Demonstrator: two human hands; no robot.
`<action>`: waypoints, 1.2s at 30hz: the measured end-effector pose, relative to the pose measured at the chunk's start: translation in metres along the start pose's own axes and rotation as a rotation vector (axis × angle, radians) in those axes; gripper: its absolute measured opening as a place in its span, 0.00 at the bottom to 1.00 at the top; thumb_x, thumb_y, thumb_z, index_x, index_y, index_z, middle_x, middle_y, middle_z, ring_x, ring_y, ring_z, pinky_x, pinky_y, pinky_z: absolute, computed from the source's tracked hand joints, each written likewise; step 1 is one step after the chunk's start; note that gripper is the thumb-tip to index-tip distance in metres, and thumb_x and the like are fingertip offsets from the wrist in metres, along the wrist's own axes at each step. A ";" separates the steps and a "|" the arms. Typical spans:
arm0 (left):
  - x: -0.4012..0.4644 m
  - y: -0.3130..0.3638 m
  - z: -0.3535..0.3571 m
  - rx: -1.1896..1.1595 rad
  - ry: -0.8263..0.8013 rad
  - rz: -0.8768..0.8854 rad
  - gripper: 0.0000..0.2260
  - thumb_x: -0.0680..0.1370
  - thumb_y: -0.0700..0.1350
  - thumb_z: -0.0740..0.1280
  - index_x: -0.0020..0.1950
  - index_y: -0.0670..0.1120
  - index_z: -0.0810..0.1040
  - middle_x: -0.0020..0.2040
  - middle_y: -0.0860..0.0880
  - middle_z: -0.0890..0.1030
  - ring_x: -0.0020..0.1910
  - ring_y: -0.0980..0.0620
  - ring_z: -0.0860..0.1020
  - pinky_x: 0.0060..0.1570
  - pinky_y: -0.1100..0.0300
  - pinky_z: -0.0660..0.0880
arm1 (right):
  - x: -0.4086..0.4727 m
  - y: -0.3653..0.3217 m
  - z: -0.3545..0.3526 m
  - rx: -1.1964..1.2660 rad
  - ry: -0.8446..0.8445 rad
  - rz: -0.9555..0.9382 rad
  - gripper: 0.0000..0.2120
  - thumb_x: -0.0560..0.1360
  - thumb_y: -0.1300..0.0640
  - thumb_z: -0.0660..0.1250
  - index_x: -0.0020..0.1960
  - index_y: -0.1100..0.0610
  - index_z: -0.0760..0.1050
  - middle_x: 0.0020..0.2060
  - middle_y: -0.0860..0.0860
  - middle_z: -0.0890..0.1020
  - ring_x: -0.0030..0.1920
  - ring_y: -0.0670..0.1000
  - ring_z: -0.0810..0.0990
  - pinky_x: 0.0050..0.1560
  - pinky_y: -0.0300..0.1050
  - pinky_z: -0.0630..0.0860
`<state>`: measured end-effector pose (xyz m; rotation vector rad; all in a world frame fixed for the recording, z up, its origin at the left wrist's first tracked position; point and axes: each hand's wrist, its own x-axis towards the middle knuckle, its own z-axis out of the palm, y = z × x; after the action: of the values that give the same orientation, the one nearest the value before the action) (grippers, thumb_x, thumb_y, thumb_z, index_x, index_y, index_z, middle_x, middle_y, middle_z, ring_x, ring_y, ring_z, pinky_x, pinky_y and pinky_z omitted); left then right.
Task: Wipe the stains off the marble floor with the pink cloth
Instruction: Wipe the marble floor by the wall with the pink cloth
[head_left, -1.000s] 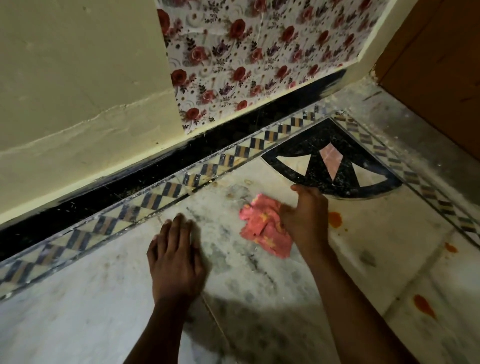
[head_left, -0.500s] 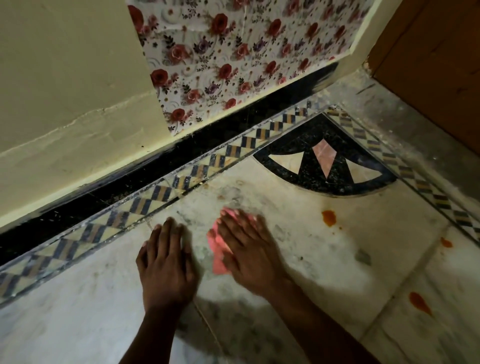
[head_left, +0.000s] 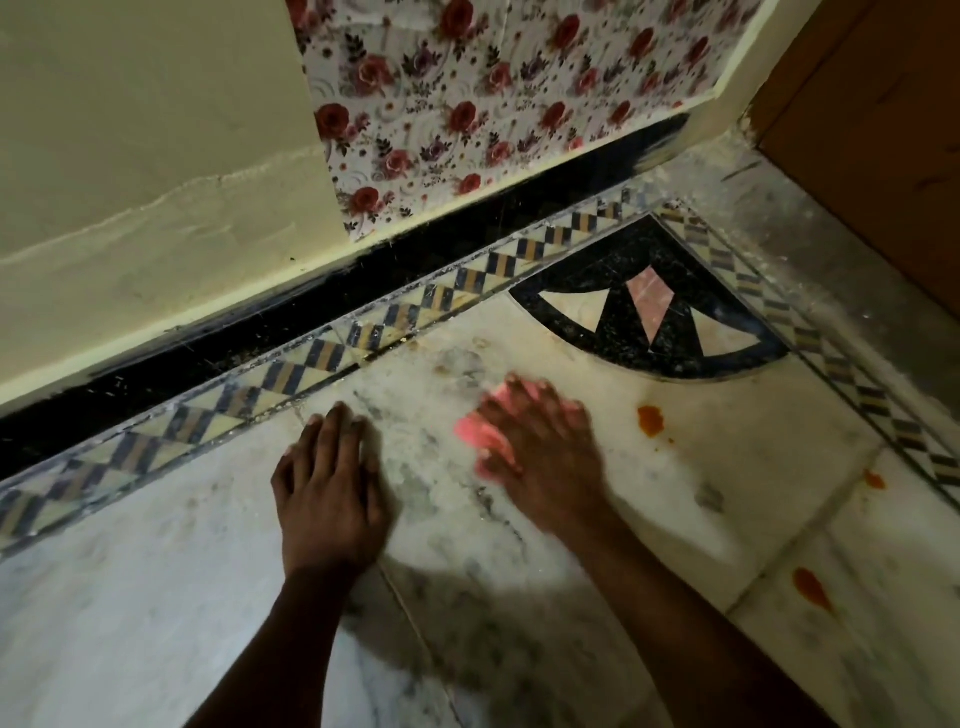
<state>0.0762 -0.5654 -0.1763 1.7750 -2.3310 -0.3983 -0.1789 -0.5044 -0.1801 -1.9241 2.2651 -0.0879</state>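
Cloth: pink cloth (head_left: 475, 441) pressed on marble floor (head_left: 156, 597) under right hand (head_left: 540, 457), fingers spread flat.
Left hand (head_left: 327, 493): flat, fingers together.
Stains: orange stain (head_left: 650, 420) near the right hand.

The pink cloth (head_left: 480, 441) lies bunched and blurred on the white, grey-veined marble floor (head_left: 597, 364), mostly covered; three orange-red stains (head_left: 650, 420) sit apart on the marble, the nearest just beside the cloth's far side

White marble floor (head_left: 649, 499) carries the pink cloth (head_left: 478, 441), orange stains (head_left: 650, 420), both flat hands.
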 end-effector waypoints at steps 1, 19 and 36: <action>0.000 -0.001 0.000 0.003 0.003 0.006 0.28 0.83 0.55 0.53 0.83 0.48 0.63 0.85 0.46 0.62 0.83 0.42 0.60 0.77 0.40 0.60 | 0.006 0.019 -0.001 -0.022 0.022 0.055 0.32 0.83 0.29 0.43 0.84 0.37 0.55 0.87 0.47 0.55 0.87 0.59 0.53 0.83 0.67 0.54; -0.016 0.013 0.001 -0.044 -0.046 0.198 0.33 0.78 0.56 0.54 0.81 0.43 0.67 0.83 0.43 0.64 0.82 0.37 0.63 0.76 0.35 0.64 | -0.008 0.047 -0.007 0.046 -0.102 0.078 0.35 0.79 0.28 0.44 0.85 0.35 0.50 0.88 0.46 0.47 0.87 0.59 0.46 0.83 0.64 0.50; -0.022 0.082 0.037 0.022 -0.070 0.226 0.30 0.81 0.55 0.55 0.83 0.47 0.64 0.86 0.50 0.59 0.84 0.46 0.60 0.75 0.43 0.64 | -0.014 0.012 0.009 0.067 0.154 0.158 0.30 0.83 0.37 0.54 0.84 0.38 0.58 0.87 0.50 0.55 0.87 0.59 0.52 0.83 0.66 0.55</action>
<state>-0.0044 -0.5202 -0.1846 1.5061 -2.5576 -0.4055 -0.1873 -0.4875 -0.1896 -1.7542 2.4686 -0.2970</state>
